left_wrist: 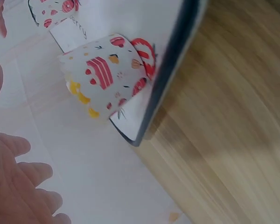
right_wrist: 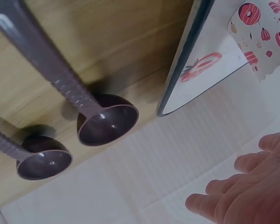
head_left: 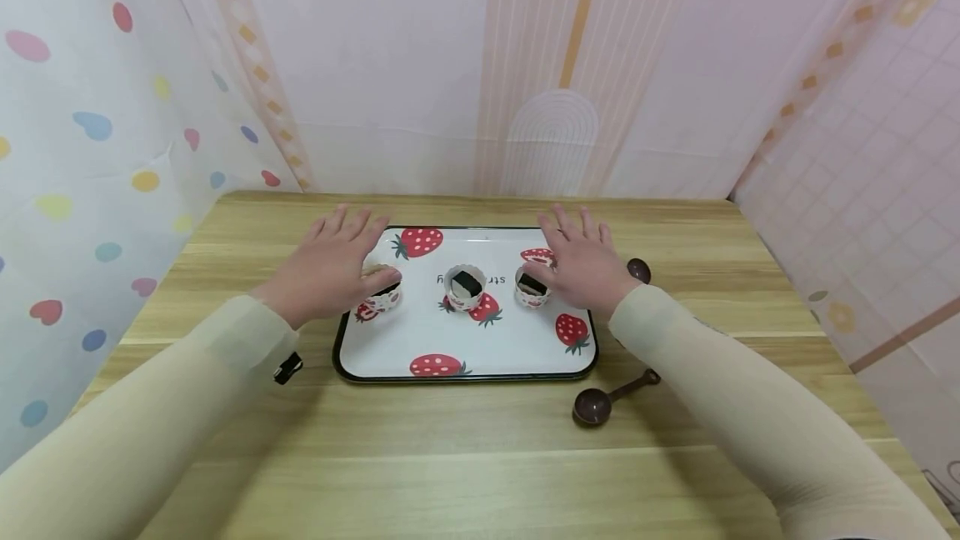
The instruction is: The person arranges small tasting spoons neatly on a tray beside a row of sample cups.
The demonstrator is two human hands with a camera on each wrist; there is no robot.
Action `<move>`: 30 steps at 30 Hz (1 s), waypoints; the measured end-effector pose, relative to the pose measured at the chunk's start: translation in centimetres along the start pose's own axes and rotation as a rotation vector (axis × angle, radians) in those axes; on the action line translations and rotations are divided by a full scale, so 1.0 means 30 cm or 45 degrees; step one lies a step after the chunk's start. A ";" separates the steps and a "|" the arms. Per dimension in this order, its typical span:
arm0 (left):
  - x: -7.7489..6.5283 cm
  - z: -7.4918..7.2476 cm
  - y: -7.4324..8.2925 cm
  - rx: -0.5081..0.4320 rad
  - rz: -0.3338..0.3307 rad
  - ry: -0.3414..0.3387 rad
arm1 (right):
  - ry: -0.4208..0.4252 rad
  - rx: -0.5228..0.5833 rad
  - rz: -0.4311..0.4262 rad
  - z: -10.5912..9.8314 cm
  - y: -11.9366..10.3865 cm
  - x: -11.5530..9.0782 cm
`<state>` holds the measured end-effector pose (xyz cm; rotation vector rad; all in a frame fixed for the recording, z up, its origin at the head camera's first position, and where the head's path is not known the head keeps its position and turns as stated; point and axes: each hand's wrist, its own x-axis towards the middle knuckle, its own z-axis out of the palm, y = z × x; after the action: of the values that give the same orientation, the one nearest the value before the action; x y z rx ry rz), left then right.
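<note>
My left hand [head_left: 326,269] is held over the left end of a white strawberry-print tray [head_left: 390,344], fingers spread and straight. Its thumb partly covers a printed paper cup [head_left: 384,300], also seen in the left wrist view [left_wrist: 107,77]. Over the tray's right end, my right hand [head_left: 592,269] is spread too, its thumb overlapping another paper cup [head_left: 532,298]. Between the hands stands a third cup [head_left: 465,300], holding a small black-and-beige piece [head_left: 467,283]. Similar dark pieces show in the outer cups. Whether either hand touches a cup or the tray, I cannot tell. Neither grips anything.
A brown measuring scoop [head_left: 592,407] lies on the wooden table [head_left: 465,448] at the tray's front right. Another scoop [head_left: 639,271] is partly hidden behind my right hand. Near my left sleeve is a small black object [head_left: 287,367]. Patterned curtains [head_left: 390,65] hang behind and at both sides.
</note>
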<state>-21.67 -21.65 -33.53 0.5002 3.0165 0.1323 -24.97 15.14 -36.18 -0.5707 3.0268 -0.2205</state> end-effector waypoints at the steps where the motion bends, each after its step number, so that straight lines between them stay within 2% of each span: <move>1: -0.004 0.001 -0.004 -0.004 -0.002 0.002 | 0.000 -0.001 0.001 0.001 0.003 -0.002; 23: -0.065 0.010 -0.054 0.005 -0.006 -0.029 | -0.034 -0.001 0.009 -0.017 0.064 -0.051; 30: -0.088 0.020 -0.065 0.001 0.009 -0.021 | -0.007 0.030 0.006 -0.022 0.084 -0.071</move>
<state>-19.75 -24.31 -34.15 0.5090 2.9994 0.1275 -23.94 18.34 -35.85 -0.5610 3.0156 -0.2532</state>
